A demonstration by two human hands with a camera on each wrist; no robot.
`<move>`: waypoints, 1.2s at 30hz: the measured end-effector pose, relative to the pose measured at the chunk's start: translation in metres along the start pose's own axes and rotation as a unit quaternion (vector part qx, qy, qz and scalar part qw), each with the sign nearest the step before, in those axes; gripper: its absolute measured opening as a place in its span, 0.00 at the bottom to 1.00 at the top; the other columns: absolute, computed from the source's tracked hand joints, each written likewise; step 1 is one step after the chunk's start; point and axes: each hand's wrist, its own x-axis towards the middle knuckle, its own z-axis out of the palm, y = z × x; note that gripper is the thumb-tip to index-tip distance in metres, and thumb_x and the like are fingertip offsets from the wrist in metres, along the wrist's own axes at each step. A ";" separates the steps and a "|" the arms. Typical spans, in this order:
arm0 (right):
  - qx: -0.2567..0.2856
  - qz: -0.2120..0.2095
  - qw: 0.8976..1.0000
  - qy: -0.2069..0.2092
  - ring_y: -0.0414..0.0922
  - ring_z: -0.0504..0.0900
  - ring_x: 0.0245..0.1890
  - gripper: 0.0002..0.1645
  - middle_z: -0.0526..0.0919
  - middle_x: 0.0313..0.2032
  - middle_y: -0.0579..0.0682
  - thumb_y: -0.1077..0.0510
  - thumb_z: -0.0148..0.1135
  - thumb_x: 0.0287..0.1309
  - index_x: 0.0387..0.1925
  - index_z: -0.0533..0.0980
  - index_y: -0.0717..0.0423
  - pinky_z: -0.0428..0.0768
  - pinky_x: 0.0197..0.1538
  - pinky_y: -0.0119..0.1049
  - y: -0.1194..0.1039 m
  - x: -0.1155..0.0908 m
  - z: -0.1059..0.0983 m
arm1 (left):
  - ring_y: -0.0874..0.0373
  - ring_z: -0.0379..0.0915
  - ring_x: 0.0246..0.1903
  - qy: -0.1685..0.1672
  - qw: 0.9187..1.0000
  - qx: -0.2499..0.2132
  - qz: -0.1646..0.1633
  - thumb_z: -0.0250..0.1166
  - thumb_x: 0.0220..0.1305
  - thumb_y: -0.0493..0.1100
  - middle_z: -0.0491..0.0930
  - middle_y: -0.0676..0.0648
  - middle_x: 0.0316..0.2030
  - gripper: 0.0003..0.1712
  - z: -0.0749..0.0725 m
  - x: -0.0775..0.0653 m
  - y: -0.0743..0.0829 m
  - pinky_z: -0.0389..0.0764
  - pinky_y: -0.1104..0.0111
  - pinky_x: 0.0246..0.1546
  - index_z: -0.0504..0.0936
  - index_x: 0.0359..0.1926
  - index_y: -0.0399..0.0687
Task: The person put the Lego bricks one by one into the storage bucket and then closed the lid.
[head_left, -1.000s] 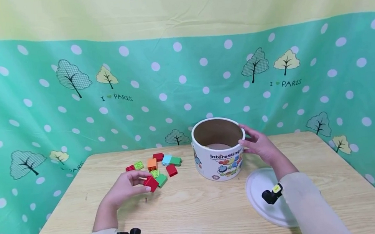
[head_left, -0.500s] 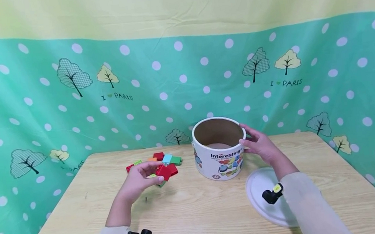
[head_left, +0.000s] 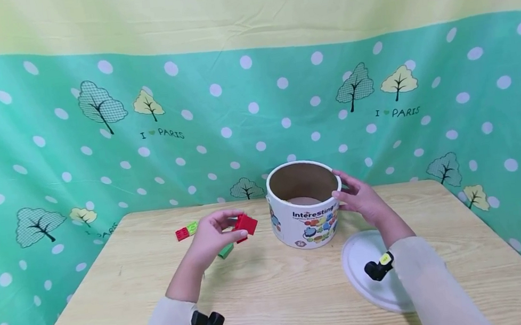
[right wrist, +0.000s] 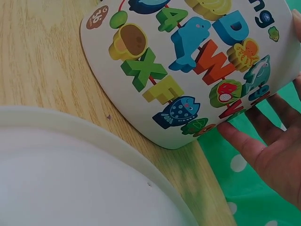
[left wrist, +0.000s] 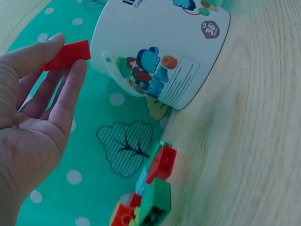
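The left hand (head_left: 219,231) pinches a red block (head_left: 248,224) between thumb and fingertips, its grip clamped on the block. That block is above the bench (head_left: 275,289), to the left of the white bucket (head_left: 291,230) and apart from it. The bucket stands upright and lidless, with "Interesting" printed on its front and pictures of coloured letters and animals around its wall. A white handle (left wrist: 113,72) shows on its side in the left wrist view. The right hand (head_left: 360,201) touches the bucket's right side at the rim; its fingers are apart, laid along the wall. Near that hand, the round white lid (head_left: 356,261) lies on the bench, partly covered by the right sleeve (head_left: 431,288) in the head view. Beyond the left hand, a red piece (head_left: 182,233) lies just beside a lime-green one (head_left: 193,227), and a green block (head_left: 226,250) sits nearer. The left wrist view also shows an orange block (left wrist: 122,215) and a light blue one (left wrist: 142,181) in a loose cluster, partly hidden by their neighbours
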 end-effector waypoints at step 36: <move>0.007 0.007 1.000 0.003 0.62 0.57 0.70 0.47 0.50 0.75 0.57 0.50 0.66 0.61 0.76 0.53 0.41 0.74 0.58 0.55 -0.003 -0.002 0.002 | 0.50 0.76 0.51 -0.025 1.000 0.019 0.001 0.76 0.53 0.43 0.81 0.49 0.49 0.26 0.050 0.076 0.061 0.82 0.57 0.48 0.82 0.55 0.53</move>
